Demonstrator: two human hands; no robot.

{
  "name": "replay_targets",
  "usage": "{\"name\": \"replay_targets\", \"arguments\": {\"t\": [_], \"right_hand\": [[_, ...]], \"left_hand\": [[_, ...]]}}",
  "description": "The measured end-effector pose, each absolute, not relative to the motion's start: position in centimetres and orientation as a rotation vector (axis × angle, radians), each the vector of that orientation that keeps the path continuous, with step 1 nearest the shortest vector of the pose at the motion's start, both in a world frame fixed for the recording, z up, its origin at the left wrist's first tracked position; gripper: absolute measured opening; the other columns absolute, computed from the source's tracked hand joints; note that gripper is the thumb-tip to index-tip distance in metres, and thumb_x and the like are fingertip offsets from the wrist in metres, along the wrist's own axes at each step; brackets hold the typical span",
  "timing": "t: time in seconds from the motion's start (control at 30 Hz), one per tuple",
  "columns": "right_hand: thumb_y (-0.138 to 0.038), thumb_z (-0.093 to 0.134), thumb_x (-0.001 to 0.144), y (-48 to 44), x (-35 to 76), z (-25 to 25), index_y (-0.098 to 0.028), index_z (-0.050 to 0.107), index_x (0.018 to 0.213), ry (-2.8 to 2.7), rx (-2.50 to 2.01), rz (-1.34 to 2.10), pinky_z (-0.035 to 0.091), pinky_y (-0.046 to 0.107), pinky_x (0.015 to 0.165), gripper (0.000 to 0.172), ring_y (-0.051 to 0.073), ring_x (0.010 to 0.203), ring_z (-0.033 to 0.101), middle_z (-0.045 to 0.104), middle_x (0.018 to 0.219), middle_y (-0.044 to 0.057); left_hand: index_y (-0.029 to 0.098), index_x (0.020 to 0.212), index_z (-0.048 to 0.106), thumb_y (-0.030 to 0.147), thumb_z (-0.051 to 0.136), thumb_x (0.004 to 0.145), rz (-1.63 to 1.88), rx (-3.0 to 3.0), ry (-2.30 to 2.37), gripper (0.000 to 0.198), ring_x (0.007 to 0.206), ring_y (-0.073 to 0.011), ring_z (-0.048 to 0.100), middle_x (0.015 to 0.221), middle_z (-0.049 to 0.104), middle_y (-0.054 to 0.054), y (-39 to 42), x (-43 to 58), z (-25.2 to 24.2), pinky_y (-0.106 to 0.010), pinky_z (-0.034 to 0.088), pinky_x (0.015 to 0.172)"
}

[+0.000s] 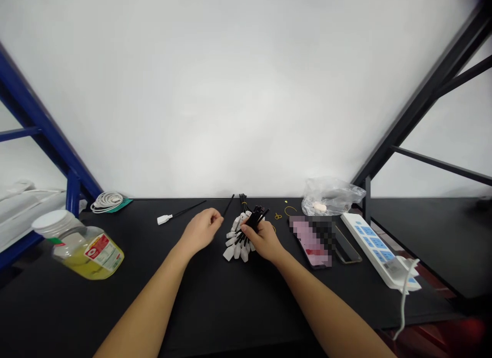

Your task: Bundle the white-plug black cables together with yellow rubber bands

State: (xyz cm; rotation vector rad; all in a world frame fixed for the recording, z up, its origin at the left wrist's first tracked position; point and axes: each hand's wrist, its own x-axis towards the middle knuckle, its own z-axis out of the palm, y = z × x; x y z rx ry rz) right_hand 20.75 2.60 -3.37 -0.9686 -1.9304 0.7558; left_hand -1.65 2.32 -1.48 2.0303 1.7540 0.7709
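Note:
My right hand [265, 239] is closed around a bundle of short black cables [253, 218]. Their white connectors [235, 251] fan out below and left of my fingers. Just behind lies another black bundle [243, 198] with a yellow rubber band round it; the grip partly hides it. My left hand [203, 229] is to the left, fingers curled in a pinch. A thin black cable [229, 205] slants up from its fingertips; the hand hides the rest. A single black cable with a white connector [165, 219] lies farther left on the black table [226, 306].
Loose yellow rubber bands [278, 216] lie right of the bundle. Beyond them are a phone [311, 242], a clear-edged case [349, 247], a plastic bag [332, 194] and a power strip [374, 245]. At left stand a jar [82, 247] and a coiled white cable [108, 201].

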Motion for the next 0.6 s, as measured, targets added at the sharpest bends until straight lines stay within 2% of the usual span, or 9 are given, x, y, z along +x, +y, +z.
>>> {"name": "replay_targets", "arguments": {"t": [0.17,0.3,0.37,0.43,0.5,0.6], "right_hand": [[-0.039,0.057,0.095,2.6,20.4,-3.2,-0.020,0.069,0.109,-1.932,-0.908,0.800,0.053,0.033,0.086,0.026,0.022,0.094,0.069,0.074,0.101,0.006],[-0.038,0.055,0.095,2.6,20.4,-2.8,-0.019,0.072,0.095,-1.974,-0.984,0.738,0.051,0.029,0.075,0.025,0.020,0.081,0.069,0.074,0.085,0.004],[-0.038,0.055,0.095,2.5,20.5,-2.6,-0.019,0.072,0.090,-1.981,-1.023,0.696,0.050,0.027,0.070,0.026,0.019,0.075,0.068,0.072,0.079,0.003],[-0.038,0.055,0.095,2.4,20.5,-2.4,-0.019,0.072,0.089,-1.994,-1.025,0.681,0.049,0.026,0.069,0.026,0.018,0.074,0.067,0.070,0.078,0.002],[-0.037,0.054,0.095,2.4,20.3,-2.1,-0.018,0.071,0.088,-2.014,-1.014,0.690,0.048,0.026,0.069,0.026,0.017,0.075,0.066,0.070,0.079,0.002],[-0.038,0.052,0.096,2.6,20.1,-1.5,-0.018,0.069,0.086,-2.054,-1.002,0.720,0.047,0.026,0.069,0.028,0.016,0.073,0.063,0.068,0.079,0.002]], "left_hand": [[0.020,0.077,0.056,0.037,0.048,0.094,0.934,2.066,1.297,0.025,0.069,-0.0141,0.055,0.079,0.060,-0.001,0.7,1.9,-1.7,-0.025,0.042,0.063],[0.020,0.086,0.064,0.041,0.056,0.090,0.929,1.939,1.260,0.023,0.067,-0.0146,0.057,0.076,0.063,-0.001,1.6,0.7,-2.2,-0.025,0.046,0.061],[0.020,0.094,0.067,0.042,0.055,0.091,1.036,1.950,1.487,0.025,0.078,-0.0184,0.063,0.086,0.068,-0.005,2.8,-1.5,-2.5,-0.030,0.051,0.071],[0.021,0.105,0.068,0.039,0.050,0.093,1.078,2.031,1.870,0.028,0.103,-0.0245,0.062,0.111,0.069,-0.010,3.9,-4.3,-2.9,-0.036,0.049,0.091],[0.019,0.120,0.065,0.035,0.046,0.094,0.883,2.004,2.284,0.036,0.123,-0.0327,0.054,0.130,0.062,-0.015,4.8,-6.9,-3.6,-0.046,0.042,0.102],[0.017,0.125,0.064,0.032,0.047,0.093,0.450,1.854,2.535,0.039,0.124,-0.0392,0.053,0.131,0.062,-0.020,5.4,-9.1,-4.8,-0.057,0.036,0.103]]}}
